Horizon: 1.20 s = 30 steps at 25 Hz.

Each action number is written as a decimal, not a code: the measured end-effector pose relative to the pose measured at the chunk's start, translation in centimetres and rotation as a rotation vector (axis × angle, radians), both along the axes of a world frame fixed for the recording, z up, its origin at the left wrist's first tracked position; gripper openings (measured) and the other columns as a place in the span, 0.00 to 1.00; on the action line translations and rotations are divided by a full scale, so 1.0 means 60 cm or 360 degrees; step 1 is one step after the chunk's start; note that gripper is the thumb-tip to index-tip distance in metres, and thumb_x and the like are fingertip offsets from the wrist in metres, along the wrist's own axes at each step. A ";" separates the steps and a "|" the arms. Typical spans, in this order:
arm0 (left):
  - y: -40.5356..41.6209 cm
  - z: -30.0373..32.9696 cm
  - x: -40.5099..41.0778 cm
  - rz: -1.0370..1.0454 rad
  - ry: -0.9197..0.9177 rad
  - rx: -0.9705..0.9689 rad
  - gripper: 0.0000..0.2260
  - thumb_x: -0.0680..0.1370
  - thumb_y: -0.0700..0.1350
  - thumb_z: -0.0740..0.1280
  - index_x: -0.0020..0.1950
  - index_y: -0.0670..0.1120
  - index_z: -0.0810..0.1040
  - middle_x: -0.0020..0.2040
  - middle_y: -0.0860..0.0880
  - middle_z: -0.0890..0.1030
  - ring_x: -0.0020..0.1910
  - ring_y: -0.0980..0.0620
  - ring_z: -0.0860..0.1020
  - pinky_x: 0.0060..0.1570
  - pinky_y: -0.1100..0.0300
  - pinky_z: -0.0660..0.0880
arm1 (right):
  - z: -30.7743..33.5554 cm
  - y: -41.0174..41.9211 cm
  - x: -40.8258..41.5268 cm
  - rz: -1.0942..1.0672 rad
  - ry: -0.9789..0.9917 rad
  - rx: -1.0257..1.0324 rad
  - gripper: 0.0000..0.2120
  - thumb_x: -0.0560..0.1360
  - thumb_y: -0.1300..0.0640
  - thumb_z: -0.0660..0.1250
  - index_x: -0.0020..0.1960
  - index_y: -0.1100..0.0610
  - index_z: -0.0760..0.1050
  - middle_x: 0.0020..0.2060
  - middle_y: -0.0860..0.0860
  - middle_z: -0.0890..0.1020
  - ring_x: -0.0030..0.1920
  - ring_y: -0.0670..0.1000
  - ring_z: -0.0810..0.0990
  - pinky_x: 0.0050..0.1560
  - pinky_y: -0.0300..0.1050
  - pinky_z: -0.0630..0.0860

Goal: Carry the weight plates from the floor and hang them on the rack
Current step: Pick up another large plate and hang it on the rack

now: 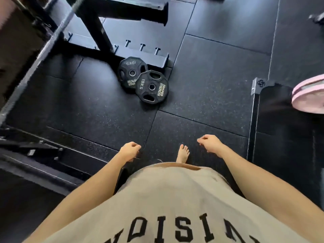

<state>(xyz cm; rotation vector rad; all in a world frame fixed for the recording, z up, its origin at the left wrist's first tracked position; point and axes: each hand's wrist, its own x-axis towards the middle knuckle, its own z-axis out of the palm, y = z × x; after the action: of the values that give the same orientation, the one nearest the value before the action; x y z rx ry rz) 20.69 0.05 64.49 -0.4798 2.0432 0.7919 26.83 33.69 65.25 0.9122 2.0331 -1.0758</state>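
Note:
Two black 10 kg weight plates lie on the dark rubber floor ahead of me. The nearer plate overlaps the edge of the farther plate, which rests against the foot of a black rack. My left hand and my right hand hang in front of my body with fingers loosely curled, holding nothing. Both hands are well short of the plates.
The rack base carries several short pegs. A steel bar slants across the left. Black machine frames sit low at the left. A pink plate shows at the right edge beside a metal-edged platform. My bare foot stands on the floor.

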 end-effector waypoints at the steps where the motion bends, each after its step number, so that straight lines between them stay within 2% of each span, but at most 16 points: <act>1: 0.005 0.000 -0.030 0.0111 0.0018 -0.0010 0.11 0.81 0.48 0.63 0.58 0.44 0.78 0.51 0.43 0.81 0.45 0.46 0.77 0.42 0.55 0.75 | 0.005 0.018 -0.059 0.0077 0.0002 -0.0001 0.08 0.79 0.51 0.64 0.52 0.55 0.78 0.47 0.53 0.81 0.45 0.51 0.77 0.44 0.47 0.74; 4: 0.020 0.006 -0.117 0.0449 0.0023 0.0021 0.09 0.81 0.46 0.63 0.57 0.43 0.78 0.46 0.45 0.80 0.42 0.47 0.77 0.39 0.56 0.74 | 0.016 0.042 -0.234 0.0294 0.0001 -0.0035 0.08 0.80 0.51 0.64 0.52 0.55 0.77 0.45 0.53 0.80 0.44 0.52 0.77 0.40 0.44 0.73; 10: 0.044 -0.031 -0.344 0.0730 -0.0046 0.0155 0.06 0.82 0.45 0.61 0.55 0.44 0.76 0.41 0.47 0.76 0.34 0.52 0.72 0.33 0.61 0.69 | -0.014 0.034 -0.559 0.0488 -0.0068 -0.0040 0.11 0.80 0.50 0.64 0.53 0.58 0.76 0.45 0.54 0.80 0.44 0.53 0.76 0.44 0.47 0.73; 14: 0.042 -0.056 -0.502 0.0810 -0.0182 0.0157 0.06 0.82 0.47 0.61 0.54 0.47 0.75 0.46 0.46 0.78 0.41 0.50 0.75 0.41 0.58 0.74 | -0.041 0.010 -0.734 0.0506 -0.0153 0.0002 0.11 0.80 0.50 0.64 0.53 0.58 0.76 0.44 0.54 0.80 0.45 0.54 0.76 0.45 0.48 0.73; 18: 0.041 -0.130 -0.627 0.0984 -0.0383 0.0124 0.10 0.82 0.48 0.62 0.59 0.47 0.76 0.49 0.47 0.79 0.46 0.49 0.77 0.50 0.52 0.77 | -0.121 -0.005 -0.907 0.0502 -0.0191 0.0041 0.12 0.79 0.49 0.65 0.53 0.57 0.76 0.43 0.54 0.79 0.42 0.53 0.74 0.44 0.48 0.71; 22: 0.058 -0.267 -0.714 0.1247 -0.0509 0.0100 0.10 0.81 0.50 0.63 0.60 0.48 0.75 0.53 0.46 0.79 0.50 0.49 0.78 0.51 0.52 0.79 | -0.265 -0.003 -1.060 0.0505 -0.0181 0.0095 0.15 0.78 0.47 0.66 0.55 0.60 0.78 0.44 0.54 0.78 0.33 0.48 0.69 0.34 0.42 0.66; 23: 0.068 -0.321 -0.730 0.1303 -0.0530 0.0083 0.10 0.82 0.50 0.63 0.61 0.49 0.75 0.54 0.46 0.79 0.52 0.49 0.79 0.52 0.51 0.79 | -0.318 0.000 -1.095 0.0527 -0.0183 0.0109 0.16 0.78 0.47 0.65 0.56 0.60 0.77 0.44 0.55 0.78 0.33 0.48 0.70 0.34 0.42 0.66; 27: 0.113 -0.554 -0.771 0.1525 -0.0581 0.0068 0.10 0.81 0.51 0.63 0.61 0.51 0.73 0.56 0.47 0.79 0.55 0.47 0.79 0.53 0.49 0.80 | -0.561 0.014 -1.201 0.0695 -0.0199 0.0224 0.20 0.77 0.45 0.65 0.60 0.60 0.77 0.54 0.58 0.81 0.49 0.56 0.77 0.52 0.50 0.73; 28: 0.123 -0.627 -0.767 0.1562 -0.0603 0.0090 0.13 0.79 0.53 0.64 0.61 0.51 0.73 0.57 0.47 0.79 0.56 0.47 0.79 0.54 0.48 0.80 | -0.621 0.013 -1.223 0.0748 -0.0187 0.0260 0.22 0.77 0.45 0.65 0.62 0.60 0.76 0.56 0.57 0.80 0.54 0.58 0.78 0.56 0.51 0.73; 30: 0.138 -0.777 -0.740 0.1586 -0.0663 0.0056 0.24 0.71 0.61 0.69 0.63 0.53 0.73 0.64 0.48 0.75 0.61 0.48 0.77 0.56 0.46 0.79 | -0.723 0.008 -1.254 0.0810 -0.0165 0.0267 0.25 0.76 0.43 0.65 0.65 0.60 0.73 0.61 0.57 0.79 0.60 0.59 0.77 0.60 0.51 0.72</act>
<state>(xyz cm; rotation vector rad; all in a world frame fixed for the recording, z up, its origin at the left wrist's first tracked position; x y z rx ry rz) -23.70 8.36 17.85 -1.5529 1.3253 1.1561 -48.42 34.15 21.86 0.4703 2.1271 -0.5766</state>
